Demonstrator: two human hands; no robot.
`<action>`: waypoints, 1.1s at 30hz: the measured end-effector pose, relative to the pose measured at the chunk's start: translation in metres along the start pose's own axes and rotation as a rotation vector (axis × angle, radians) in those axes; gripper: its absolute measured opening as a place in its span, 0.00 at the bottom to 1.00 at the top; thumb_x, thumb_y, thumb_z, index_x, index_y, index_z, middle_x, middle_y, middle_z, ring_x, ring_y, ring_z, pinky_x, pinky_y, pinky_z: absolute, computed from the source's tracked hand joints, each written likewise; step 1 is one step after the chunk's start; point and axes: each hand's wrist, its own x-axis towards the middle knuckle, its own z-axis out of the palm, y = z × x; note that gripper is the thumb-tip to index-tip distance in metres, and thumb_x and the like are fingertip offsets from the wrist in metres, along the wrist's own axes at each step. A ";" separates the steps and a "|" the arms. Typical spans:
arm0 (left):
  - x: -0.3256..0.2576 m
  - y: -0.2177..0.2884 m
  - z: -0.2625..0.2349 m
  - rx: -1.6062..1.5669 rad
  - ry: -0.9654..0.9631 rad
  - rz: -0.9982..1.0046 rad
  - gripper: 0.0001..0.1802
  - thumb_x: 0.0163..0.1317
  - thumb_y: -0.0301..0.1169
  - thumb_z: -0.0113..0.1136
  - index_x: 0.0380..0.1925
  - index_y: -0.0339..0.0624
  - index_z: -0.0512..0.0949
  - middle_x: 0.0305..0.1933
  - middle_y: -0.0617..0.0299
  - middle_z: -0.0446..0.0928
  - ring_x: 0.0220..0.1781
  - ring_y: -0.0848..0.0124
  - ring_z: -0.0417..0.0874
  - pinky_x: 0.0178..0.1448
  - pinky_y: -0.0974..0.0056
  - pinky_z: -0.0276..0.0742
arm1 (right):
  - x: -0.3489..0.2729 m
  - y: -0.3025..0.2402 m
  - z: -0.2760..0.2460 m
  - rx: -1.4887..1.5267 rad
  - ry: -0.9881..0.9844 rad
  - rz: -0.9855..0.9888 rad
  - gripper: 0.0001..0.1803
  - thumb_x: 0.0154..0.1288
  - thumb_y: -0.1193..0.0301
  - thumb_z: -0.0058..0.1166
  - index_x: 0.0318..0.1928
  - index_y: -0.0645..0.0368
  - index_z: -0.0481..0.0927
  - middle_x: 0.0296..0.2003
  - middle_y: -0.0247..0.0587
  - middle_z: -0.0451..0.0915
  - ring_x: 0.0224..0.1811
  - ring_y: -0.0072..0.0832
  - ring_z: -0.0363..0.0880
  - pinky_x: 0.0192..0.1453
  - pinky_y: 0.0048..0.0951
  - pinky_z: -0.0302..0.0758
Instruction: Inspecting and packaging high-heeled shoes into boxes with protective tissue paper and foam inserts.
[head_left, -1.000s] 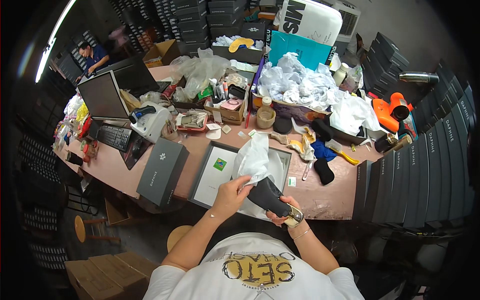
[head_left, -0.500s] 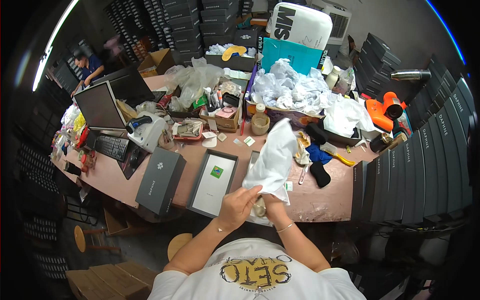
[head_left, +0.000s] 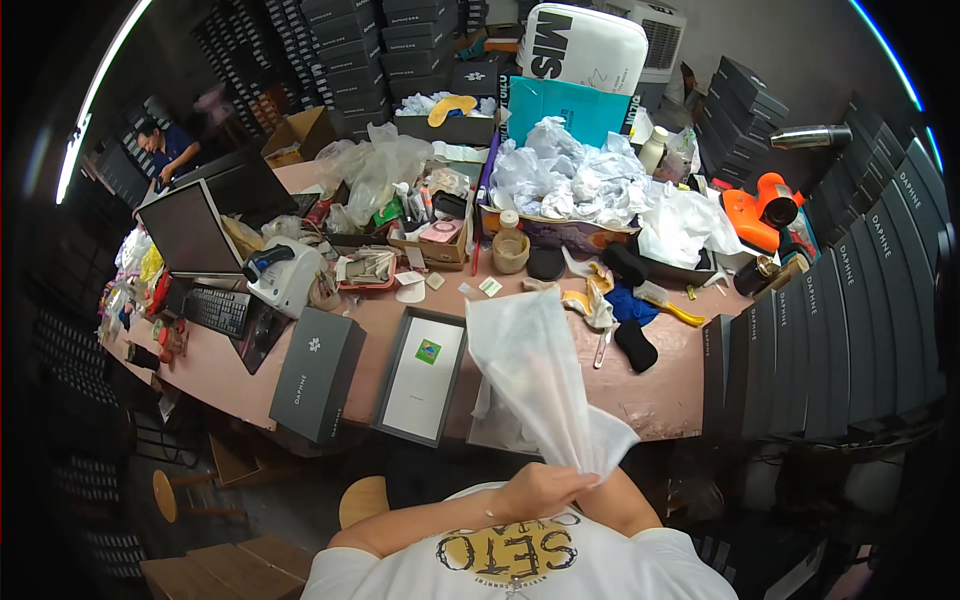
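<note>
A thin white translucent cloth bag point(head_left: 525, 365) hangs over the table's front edge, its far end wide and its near end gathered close to my body. My left hand point(head_left: 545, 492) is closed, pinching its near edge. My right forearm point(head_left: 622, 500) runs up behind the fabric, which hides my right hand and its fingers; a faint pinkish tint shows through. Left of the bag lies an open dark grey shoe box tray point(head_left: 425, 385) with a white lining and a green square packet point(head_left: 428, 351). Beneath the bag, a pale-lined box point(head_left: 490, 420) shows only in part.
A closed grey shoe box point(head_left: 318, 375) stands farther left, near a keyboard point(head_left: 217, 310) and monitor point(head_left: 193, 228). Crumpled white paper point(head_left: 570, 175) fills a carton at the back. Stacked shoe boxes point(head_left: 830, 340) wall the right side. A person point(head_left: 170, 152) is at the far left.
The bag has come nearer my body and spread flatter. Both hands have drawn back and right; the right one has gone behind the fabric. The beige item beneath my hands no longer shows.
</note>
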 end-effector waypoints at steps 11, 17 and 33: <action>-0.073 -0.061 -0.097 -1.096 0.929 -0.915 0.47 0.56 0.44 0.68 0.69 0.42 0.53 0.66 0.57 0.64 0.67 0.62 0.66 0.68 0.54 0.63 | -0.051 0.064 0.034 -1.530 -0.406 -0.478 0.27 0.65 0.64 0.51 0.60 0.64 0.66 0.55 0.51 0.74 0.54 0.45 0.76 0.60 0.37 0.73; -0.088 -0.023 -0.231 -0.402 0.779 -0.737 0.48 0.42 0.19 0.71 0.67 0.40 0.60 0.63 0.58 0.71 0.59 0.67 0.75 0.61 0.65 0.71 | -0.054 0.034 -0.012 -1.374 -0.881 0.508 0.34 0.64 0.60 0.54 0.66 0.63 0.60 0.64 0.51 0.66 0.65 0.42 0.66 0.65 0.36 0.68; 0.042 -0.104 -0.002 -0.260 0.026 -0.519 0.24 0.71 0.43 0.41 0.53 0.33 0.72 0.54 0.46 0.75 0.59 0.58 0.74 0.62 0.59 0.68 | -0.134 -0.034 -0.090 0.082 0.363 0.088 0.34 0.60 0.62 0.58 0.64 0.62 0.63 0.55 0.45 0.74 0.54 0.34 0.76 0.58 0.36 0.76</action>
